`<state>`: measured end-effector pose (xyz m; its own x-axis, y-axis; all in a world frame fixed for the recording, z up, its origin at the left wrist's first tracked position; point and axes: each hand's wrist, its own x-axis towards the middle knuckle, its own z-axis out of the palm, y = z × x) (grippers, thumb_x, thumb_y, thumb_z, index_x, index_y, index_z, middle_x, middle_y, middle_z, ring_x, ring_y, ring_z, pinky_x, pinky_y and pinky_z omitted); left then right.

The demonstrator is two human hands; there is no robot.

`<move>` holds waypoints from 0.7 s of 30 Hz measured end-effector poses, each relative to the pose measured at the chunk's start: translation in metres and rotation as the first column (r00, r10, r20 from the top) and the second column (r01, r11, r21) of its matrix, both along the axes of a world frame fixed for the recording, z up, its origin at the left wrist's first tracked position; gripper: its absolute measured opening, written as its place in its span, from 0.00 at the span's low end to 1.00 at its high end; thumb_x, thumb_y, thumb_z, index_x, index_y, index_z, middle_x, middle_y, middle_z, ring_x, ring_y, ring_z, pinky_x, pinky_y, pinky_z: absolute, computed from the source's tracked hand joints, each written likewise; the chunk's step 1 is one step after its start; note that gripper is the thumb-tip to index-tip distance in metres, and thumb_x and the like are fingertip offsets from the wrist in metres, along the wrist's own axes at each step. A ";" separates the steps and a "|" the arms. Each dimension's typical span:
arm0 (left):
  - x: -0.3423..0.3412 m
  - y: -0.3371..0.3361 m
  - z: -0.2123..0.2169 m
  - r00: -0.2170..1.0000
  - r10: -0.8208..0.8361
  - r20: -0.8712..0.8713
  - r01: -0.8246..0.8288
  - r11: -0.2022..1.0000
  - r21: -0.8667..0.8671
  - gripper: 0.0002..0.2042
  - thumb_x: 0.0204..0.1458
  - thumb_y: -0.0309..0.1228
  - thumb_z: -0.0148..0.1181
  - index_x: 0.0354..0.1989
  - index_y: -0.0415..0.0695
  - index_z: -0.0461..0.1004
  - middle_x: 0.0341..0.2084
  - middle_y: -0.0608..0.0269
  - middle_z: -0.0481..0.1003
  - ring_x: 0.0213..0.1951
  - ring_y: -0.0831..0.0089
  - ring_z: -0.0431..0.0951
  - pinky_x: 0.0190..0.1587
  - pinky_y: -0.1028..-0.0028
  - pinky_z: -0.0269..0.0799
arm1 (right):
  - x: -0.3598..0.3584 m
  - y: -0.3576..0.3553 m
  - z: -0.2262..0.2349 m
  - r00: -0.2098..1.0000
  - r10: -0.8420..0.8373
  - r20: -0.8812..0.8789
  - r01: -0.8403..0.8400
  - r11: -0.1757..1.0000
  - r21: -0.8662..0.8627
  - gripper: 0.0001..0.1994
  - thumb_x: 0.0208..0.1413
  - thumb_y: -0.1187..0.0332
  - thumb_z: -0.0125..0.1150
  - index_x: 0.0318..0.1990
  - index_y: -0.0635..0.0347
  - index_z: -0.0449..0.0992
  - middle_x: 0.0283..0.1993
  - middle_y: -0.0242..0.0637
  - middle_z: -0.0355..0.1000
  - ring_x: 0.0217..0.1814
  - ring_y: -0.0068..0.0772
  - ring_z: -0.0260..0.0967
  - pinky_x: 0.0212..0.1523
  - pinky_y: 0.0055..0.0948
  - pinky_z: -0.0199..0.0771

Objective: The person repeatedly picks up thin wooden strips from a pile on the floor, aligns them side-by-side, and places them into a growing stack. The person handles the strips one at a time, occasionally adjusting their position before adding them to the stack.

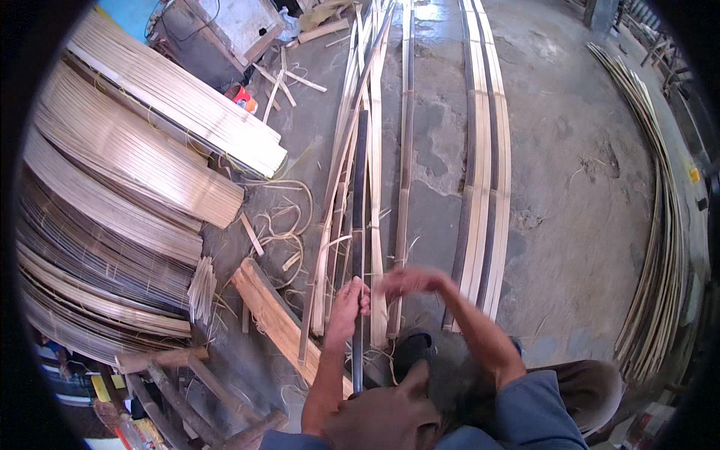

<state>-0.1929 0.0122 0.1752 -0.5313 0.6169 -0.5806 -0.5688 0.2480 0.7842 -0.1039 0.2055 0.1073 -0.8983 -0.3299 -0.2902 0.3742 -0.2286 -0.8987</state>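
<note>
As pale strips [376,247] stretch far across the floor [559,225], the left grip [349,304] clasps the near part of a dark strip [359,180] among them; the right grip [409,281] blurs just right, its hold impossible to tell.

No readable text, number or sign. Red-orange container [243,98] beside stacked pale strips [176,97], upper left: any marking too small to read. Colourful clutter [129,433], lower left: any lettering too blurred.
</note>
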 end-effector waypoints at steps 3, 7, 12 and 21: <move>0.034 0.002 -0.009 0.996 -0.048 -0.077 0.046 0.999 -0.023 0.19 0.67 0.45 0.44 0.32 0.43 0.67 0.15 0.73 0.61 0.16 0.84 0.59 0.19 0.81 0.58 | -0.033 0.064 0.012 0.747 -0.650 0.138 0.661 0.749 -0.051 0.43 0.60 0.31 0.37 0.65 0.64 0.60 0.55 0.51 0.69 0.54 0.39 0.69 0.55 0.41 0.70; 0.075 0.001 0.010 0.978 -0.111 -0.174 0.087 0.986 -0.140 0.20 0.67 0.47 0.43 0.30 0.43 0.68 0.16 0.71 0.65 0.17 0.83 0.64 0.20 0.80 0.60 | -0.098 0.101 0.082 0.465 -0.849 0.253 0.875 0.396 -0.281 0.36 0.63 0.37 0.41 0.58 0.65 0.62 0.40 0.44 0.69 0.35 0.32 0.68 0.37 0.36 0.72; 0.121 -0.033 -0.053 0.699 -0.157 -0.698 -0.167 0.913 -0.372 0.25 0.66 0.51 0.36 0.31 0.41 0.68 0.16 0.49 0.68 0.22 0.46 0.70 0.29 0.57 0.66 | -0.131 0.093 0.113 0.472 -0.876 0.104 0.878 0.455 -0.150 0.22 0.65 0.45 0.48 0.41 0.59 0.67 0.21 0.25 0.56 0.18 0.18 0.53 0.19 0.24 0.59; 0.126 -0.040 -0.042 0.577 -0.048 -0.815 -0.338 0.895 -0.292 0.25 0.64 0.53 0.42 0.30 0.41 0.69 0.28 0.47 0.71 0.34 0.45 0.71 0.35 0.55 0.65 | -0.119 0.012 0.208 0.382 -0.833 -0.401 0.898 0.437 -0.053 0.21 0.67 0.46 0.45 0.29 0.52 0.63 0.16 0.18 0.51 0.14 0.13 0.45 0.14 0.20 0.45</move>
